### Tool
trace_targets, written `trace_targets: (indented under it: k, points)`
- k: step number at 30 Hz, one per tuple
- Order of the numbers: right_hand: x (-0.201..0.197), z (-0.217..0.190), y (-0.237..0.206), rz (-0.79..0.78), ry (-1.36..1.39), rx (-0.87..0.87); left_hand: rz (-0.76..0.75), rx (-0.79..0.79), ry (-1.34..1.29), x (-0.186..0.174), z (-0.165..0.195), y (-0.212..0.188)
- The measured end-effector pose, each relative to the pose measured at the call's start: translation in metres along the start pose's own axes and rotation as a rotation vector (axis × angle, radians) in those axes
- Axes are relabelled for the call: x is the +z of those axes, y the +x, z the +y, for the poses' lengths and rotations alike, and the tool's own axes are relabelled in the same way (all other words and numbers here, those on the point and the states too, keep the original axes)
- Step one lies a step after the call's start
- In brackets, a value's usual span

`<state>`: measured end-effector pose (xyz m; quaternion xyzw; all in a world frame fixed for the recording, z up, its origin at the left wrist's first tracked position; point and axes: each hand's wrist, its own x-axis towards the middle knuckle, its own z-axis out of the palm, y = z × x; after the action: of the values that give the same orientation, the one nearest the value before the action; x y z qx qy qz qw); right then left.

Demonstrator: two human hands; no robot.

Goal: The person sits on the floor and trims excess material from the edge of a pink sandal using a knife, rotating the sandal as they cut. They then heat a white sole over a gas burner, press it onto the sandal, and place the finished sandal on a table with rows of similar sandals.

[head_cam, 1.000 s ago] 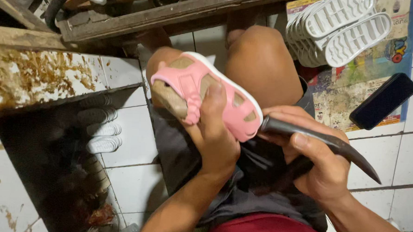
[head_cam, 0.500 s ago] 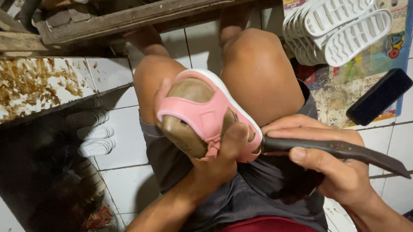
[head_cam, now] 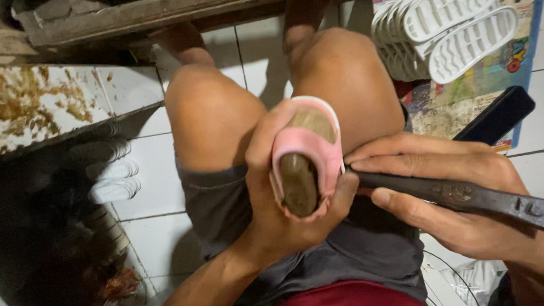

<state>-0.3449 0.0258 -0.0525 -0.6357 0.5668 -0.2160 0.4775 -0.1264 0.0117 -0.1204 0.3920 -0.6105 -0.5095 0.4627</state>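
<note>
My left hand (head_cam: 275,208) grips a small pink sandal (head_cam: 312,150) with a white sole, held over my lap with its brown insole facing me. My right hand (head_cam: 441,191) holds a long dark metal tool (head_cam: 466,195) whose tip presses against the sandal's right side, near my left thumb. Both hands rest just above my knees and grey shorts.
A stack of white shoe soles (head_cam: 442,29) lies on a colourful mat (head_cam: 464,97) at the upper right, beside a dark phone (head_cam: 497,114). A glue-stained board (head_cam: 35,106) sits at the left, with pale soles (head_cam: 109,167) below it. A wooden bench (head_cam: 150,10) spans the top.
My left hand has turned the sandal so its insole opening faces me more squarely. The tool's tip has stayed against the sandal's side while the view moved closer.
</note>
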Motion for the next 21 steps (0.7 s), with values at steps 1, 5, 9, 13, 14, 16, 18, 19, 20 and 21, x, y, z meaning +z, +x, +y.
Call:
trace_targets:
  k: [1,5,9,13,14,16,18,19,20,21]
  points:
    - [0.001,0.001,0.0,-0.001,0.031,-0.008,0.003,0.015,0.036,-0.001,0.0,0.0]
    - [0.008,-0.005,-0.003,0.044,0.176,0.033,0.015,-0.089,-0.032,-0.002,0.001,-0.002]
    - [0.019,-0.016,-0.01,0.145,0.116,0.036,0.0,-0.153,-0.196,0.002,0.0,-0.004]
    - [0.02,-0.01,-0.02,0.117,0.09,0.045,-0.006,-0.115,0.023,0.0,0.008,0.0]
    - [0.018,-0.005,-0.023,0.111,0.182,0.054,-0.002,-0.167,-0.077,-0.003,0.013,0.001]
    - [0.015,0.003,-0.032,0.101,0.325,0.078,0.005,-0.321,-0.429,-0.013,0.025,0.001]
    - [0.014,0.009,-0.041,0.111,0.414,0.103,0.002,-0.464,-0.735,-0.021,0.034,0.003]
    - [0.016,0.011,-0.046,0.145,0.497,0.134,0.019,-0.517,-0.782,-0.023,0.037,0.003]
    - [0.019,0.014,-0.049,0.163,0.59,0.163,0.051,-0.572,-0.819,-0.025,0.04,0.002]
    - [0.023,0.016,-0.051,0.178,0.686,0.19,0.079,-0.612,-0.825,-0.026,0.041,0.001]
